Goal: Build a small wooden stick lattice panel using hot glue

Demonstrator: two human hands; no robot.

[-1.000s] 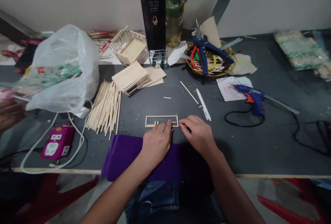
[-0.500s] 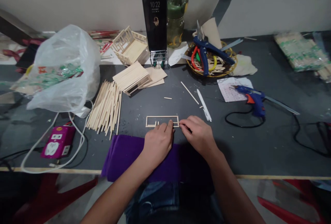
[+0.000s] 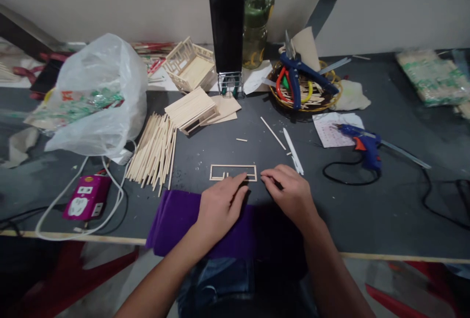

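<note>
Four sides are forming a closed wooden frame [image 3: 233,165], few inner strips [image 3: 224,175] sitting inside, more seemingly remaining; left fingers [image 3: 239,179] are resting apart, right fingers [image 3: 267,173] pinching together.

Around the stick frame [image 3: 233,165] on the table [image 3: 370,220], the cloth [image 3: 176,222] lies at six o'clock, the stick pile [image 3: 152,154] near nine, the plastic bag [image 3: 125,73] at ten, the phone [image 3: 226,29] on its stand [image 3: 230,83] at twelve, the basket [image 3: 308,109] at one, and the glue gun [image 3: 368,147] near three.
</note>
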